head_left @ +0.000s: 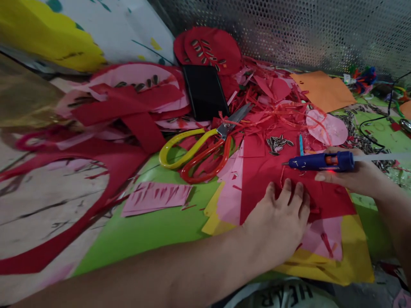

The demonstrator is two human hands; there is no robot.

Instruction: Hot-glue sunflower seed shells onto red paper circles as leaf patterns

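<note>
One pair of scissors (201, 149) with a yellow and a red loop lies mid-table beside one flat black phone (204, 90). The left hand (278, 222) presses flat, fingers spread, on a smooth red paper sheet (269, 171) toward the near edge; the right hand (351, 173) grips one blue glue gun (321, 161) above it.

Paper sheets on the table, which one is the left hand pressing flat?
The red sheet under the left hand, below the glue gun's tip. The pink and orange sheets lie apart, untouched.
</note>
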